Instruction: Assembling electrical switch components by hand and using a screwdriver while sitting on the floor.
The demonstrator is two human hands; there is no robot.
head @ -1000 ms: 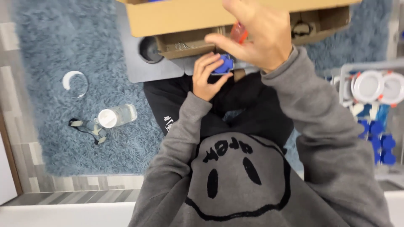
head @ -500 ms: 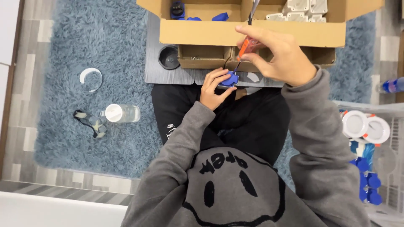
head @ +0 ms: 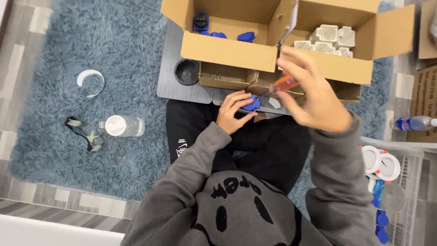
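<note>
1. down by the near edge of the grey lap tray (head: pixel 175 89), a small blue part (head: pixel 251 104) sits pinched in the left hand (head: pixel 233 112), fingers curled round it.
2. the right hand (head: pixel 314 98) is closed round an orange-handled screwdriver (head: pixel 283 84), its tip at the blue part.
3. beyond them, an open cardboard box (head: pixel 236 53) on the tray's far edge holds blue and white pieces.
4. off the tray's left edge, a clear bottle (head: pixel 123 125) lies on the blue rug (head: pixel 54 50).

A clear plastic bottle with a white cap (head: pixel 122 125) lies on the shaggy blue-grey rug (head: pixel 54 50) at nine o'clock, a white ring (head: pixel 90 83) just above it. At three o'clock lies another clear bottle (head: pixel 413 123), beside flat brown cardboard (head: pixel 424 98).
</note>
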